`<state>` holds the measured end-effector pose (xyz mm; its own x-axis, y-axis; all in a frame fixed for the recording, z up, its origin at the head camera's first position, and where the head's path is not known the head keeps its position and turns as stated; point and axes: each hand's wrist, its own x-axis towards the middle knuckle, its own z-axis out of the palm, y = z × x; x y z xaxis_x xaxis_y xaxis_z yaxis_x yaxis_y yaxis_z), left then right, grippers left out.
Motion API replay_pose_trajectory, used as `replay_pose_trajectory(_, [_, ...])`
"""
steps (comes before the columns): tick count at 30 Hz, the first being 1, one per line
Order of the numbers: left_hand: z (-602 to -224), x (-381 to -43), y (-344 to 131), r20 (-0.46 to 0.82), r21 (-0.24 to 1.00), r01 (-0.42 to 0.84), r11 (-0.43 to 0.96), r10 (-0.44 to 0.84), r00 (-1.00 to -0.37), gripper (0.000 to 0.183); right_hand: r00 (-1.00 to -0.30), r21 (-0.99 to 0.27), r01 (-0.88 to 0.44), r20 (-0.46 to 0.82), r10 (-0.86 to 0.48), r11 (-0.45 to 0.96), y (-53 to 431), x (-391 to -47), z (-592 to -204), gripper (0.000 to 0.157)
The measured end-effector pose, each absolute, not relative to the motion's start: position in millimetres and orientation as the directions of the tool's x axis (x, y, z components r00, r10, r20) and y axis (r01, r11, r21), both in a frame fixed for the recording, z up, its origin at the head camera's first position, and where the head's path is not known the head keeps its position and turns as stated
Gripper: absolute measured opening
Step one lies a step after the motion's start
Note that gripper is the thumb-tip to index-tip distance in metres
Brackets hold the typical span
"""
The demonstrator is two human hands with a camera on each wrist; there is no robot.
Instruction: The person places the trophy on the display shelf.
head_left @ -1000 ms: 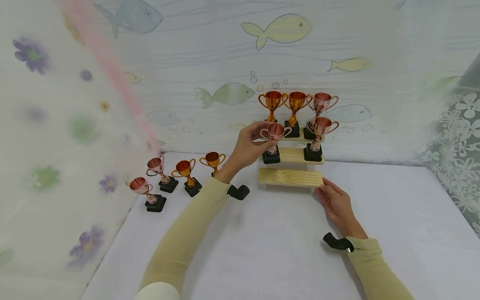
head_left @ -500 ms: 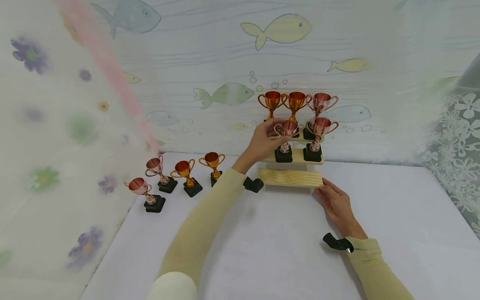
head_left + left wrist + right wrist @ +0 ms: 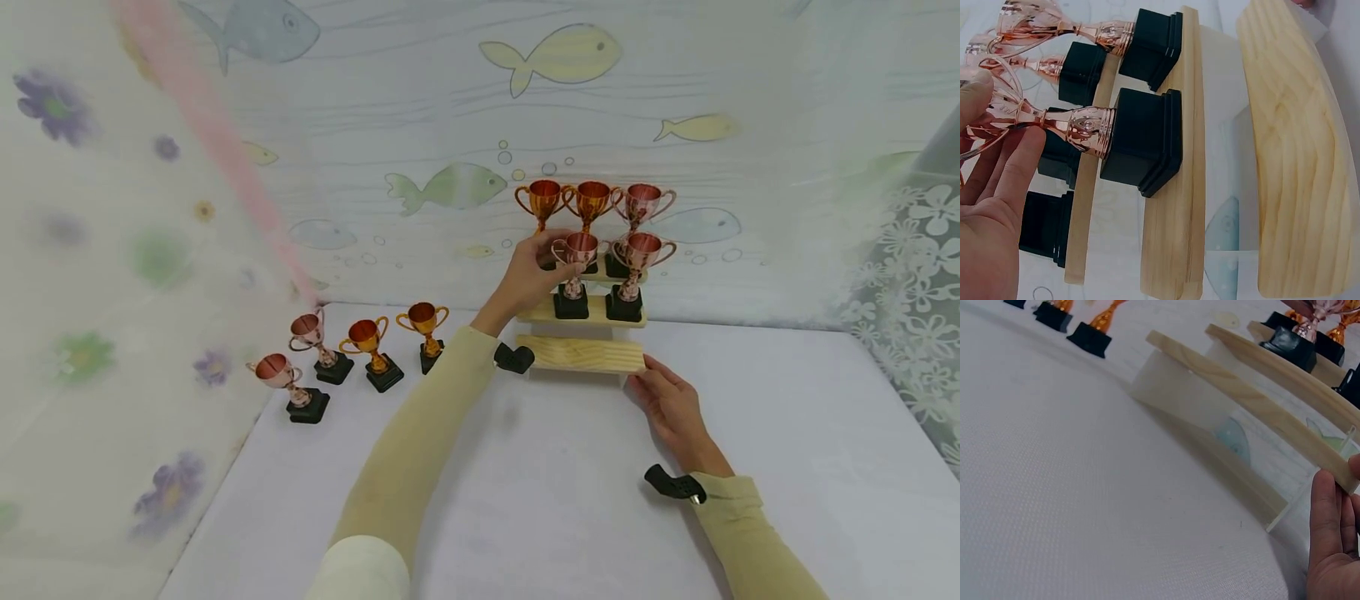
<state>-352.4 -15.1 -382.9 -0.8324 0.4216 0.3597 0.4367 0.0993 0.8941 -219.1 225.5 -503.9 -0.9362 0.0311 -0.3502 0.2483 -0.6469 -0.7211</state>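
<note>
On the middle step of a three-step wooden display stand, a rose-gold trophy cup stands upright with its black base at the step. My left hand grips it around the bowl and handle, thumb on one side and fingers on the other. Just right of it is another rose-gold trophy on the same step. My right hand pinches the right end of the bottom step, its thumb at the board's end and fingers underneath. The top step bears two gold trophies and a rose-gold one, partly hidden.
At the table's left stand two more rose-gold trophies and two gold trophies, one partly behind the left sleeve. A white cloth covers the table. Behind the stand hangs a fish-patterned curtain.
My left hand has moved right along the middle step with the rose-gold trophy, bringing it close to the other one there. The right hand has kept its hold on the bottom step.
</note>
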Motion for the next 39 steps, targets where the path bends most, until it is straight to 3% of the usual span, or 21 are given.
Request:
replay_pose_trajectory(23, [-381.5,-350.3,-7.7,0.341,0.919,0.392,0.034,0.429,-0.836,0.055,-0.939,-0.729,0.235,-0.342,0.044,-0.643,224.0,-219.2,-503.3,0.022])
replay_pose_trajectory(28, [-382.5,-345.3,-11.9,0.329,0.924,0.378,0.056,0.385,-0.862,0.061,-0.936,-0.738,0.235,-0.347,0.058,-0.632,223.1,-219.9,-501.7,0.022])
replay_pose_trajectory(35, [-387.2,-314.8,-18.8,0.319,0.941,0.338,0.029,0.265,-0.910,0.074,-0.924,-0.771,0.255,-0.373,0.089,-0.584,223.6,-219.6,-499.1,0.021])
replay_pose_trajectory(39, [-393.1,-286.9,-27.7,0.305,0.941,0.332,0.069,0.255,-0.917,0.071,-0.930,-0.775,0.253,-0.360,0.076,-0.578,224.0,-220.8,-499.0,0.026])
